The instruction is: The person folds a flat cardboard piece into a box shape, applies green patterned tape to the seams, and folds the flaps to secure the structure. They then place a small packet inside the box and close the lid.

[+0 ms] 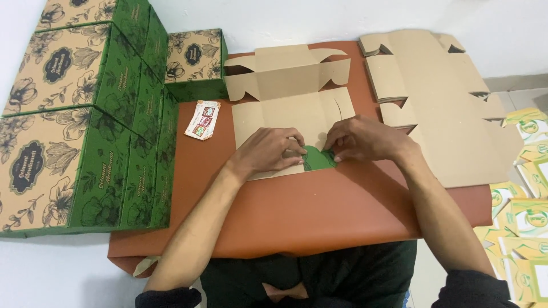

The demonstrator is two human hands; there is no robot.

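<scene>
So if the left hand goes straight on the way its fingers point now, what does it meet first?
Most likely the right hand: the left hand points rightward across the flat cardboard box blank, over the green flap, and their fingertips nearly touch there.

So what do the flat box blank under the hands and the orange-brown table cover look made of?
Box blank: looks like thin kraft cardboard, matte tan inside, with die-cut flaps and a green printed side showing at the fold between left hand and right hand. Table cover: probably faux leather or vinyl, smooth with a soft sheen.
</scene>
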